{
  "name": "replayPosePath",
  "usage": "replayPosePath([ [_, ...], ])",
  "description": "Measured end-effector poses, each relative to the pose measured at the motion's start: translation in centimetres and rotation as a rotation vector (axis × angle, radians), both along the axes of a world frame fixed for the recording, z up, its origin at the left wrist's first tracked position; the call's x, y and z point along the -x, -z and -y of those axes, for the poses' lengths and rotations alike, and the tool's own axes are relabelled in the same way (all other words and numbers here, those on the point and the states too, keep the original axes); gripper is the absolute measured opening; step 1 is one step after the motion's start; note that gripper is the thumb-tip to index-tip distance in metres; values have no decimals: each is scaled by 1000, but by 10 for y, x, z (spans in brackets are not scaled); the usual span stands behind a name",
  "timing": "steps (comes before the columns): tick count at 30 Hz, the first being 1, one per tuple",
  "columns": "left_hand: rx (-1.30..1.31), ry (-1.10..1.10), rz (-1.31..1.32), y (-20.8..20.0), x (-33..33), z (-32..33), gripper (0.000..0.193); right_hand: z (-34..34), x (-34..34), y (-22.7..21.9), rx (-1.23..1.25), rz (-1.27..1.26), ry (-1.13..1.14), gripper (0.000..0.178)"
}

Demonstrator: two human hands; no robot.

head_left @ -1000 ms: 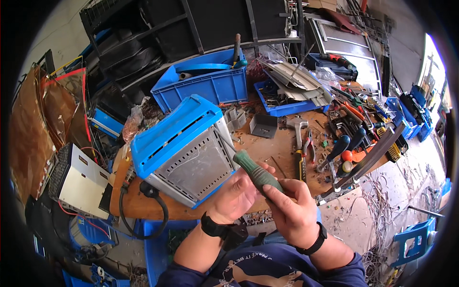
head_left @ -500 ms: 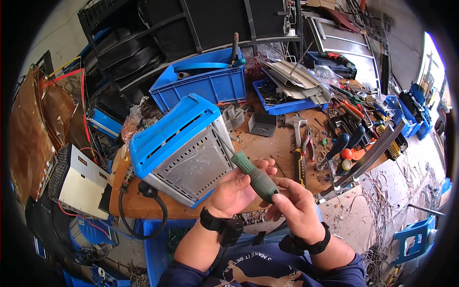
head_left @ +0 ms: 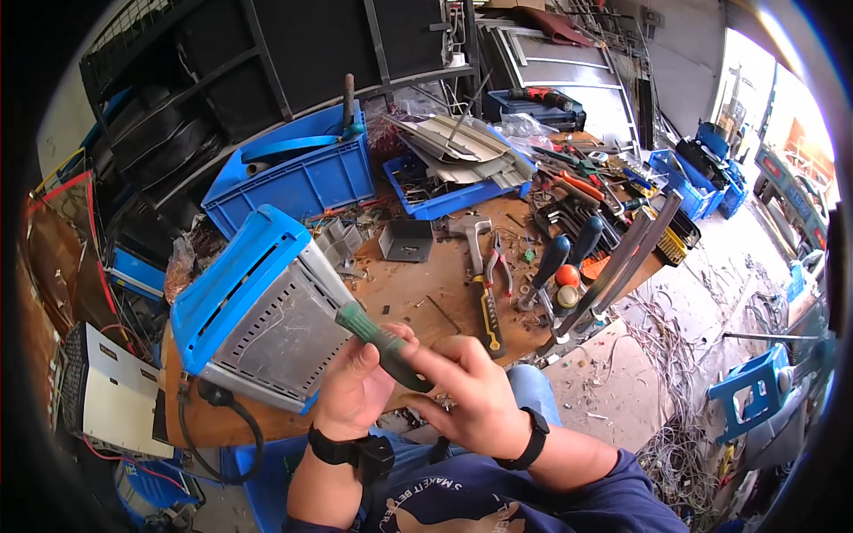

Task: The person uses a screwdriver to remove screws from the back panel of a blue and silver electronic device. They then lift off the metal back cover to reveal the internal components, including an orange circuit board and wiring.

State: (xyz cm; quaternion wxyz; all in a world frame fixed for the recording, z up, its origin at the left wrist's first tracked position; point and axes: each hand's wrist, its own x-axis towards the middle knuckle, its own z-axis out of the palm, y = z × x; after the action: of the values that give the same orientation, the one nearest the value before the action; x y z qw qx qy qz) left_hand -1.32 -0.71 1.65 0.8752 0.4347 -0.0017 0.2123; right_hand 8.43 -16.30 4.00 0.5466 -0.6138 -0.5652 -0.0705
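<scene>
A screwdriver with a green ribbed handle (head_left: 360, 322) is in front of me, pointing up and to the left. Its handle rests across the fingers of my left hand (head_left: 351, 391), whose thumb lies beside it. From the right, my right hand (head_left: 475, 382) grips the rear of the handle with thumb and fingers. Just beyond the handle stands a metal case (head_left: 284, 329) with a blue frame (head_left: 244, 280) and slotted vents, tilted on the wooden table (head_left: 400, 289). The screwdriver's shaft runs in front of the case's side; whether its tip touches anything I cannot tell.
A hammer (head_left: 471, 233), pliers (head_left: 500, 262) and a yellow-black knife (head_left: 488, 315) lie right of the case. Behind are blue crates (head_left: 302, 182) and metal strips (head_left: 462, 151). Tools crowd the table's right side. Wire scraps (head_left: 671, 409) litter the floor.
My view has turned right, so the table and case sit farther left. My right hand has shifted its hold, its fingers now reaching farther over the screwdriver's handle.
</scene>
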Motion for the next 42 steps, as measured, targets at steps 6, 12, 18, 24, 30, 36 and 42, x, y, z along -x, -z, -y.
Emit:
replayPosePath([
  [6, 81, 153, 96, 10, -5, -7, 47, 4, -12, 6, 287, -1039, -515, 45],
  [12, 10, 241, 182, 15, -2, -19, 50, -4, -16, -1, 338, -1145, -614, 39],
  [18, -151, 204, 150, 12, 2, -10, 45, 8, -13, -1, 359, -1157, -594, 42],
  [24, -53, 270, 62, 18, -4, 8, 50, 10, -15, 18, 283, -1250, -597, 40],
  [30, -47, 235, 51, 15, -10, 8, 56, -3, -14, 17, 188, -1025, -373, 44],
  [36, -137, 135, 104, 17, 5, 2, 55, -2, -7, 13, 202, -820, -274, 37],
  [42, -102, -145, 50, 10, 62, 15, 48, -16, 24, 5, 197, -281, -286, 42],
])
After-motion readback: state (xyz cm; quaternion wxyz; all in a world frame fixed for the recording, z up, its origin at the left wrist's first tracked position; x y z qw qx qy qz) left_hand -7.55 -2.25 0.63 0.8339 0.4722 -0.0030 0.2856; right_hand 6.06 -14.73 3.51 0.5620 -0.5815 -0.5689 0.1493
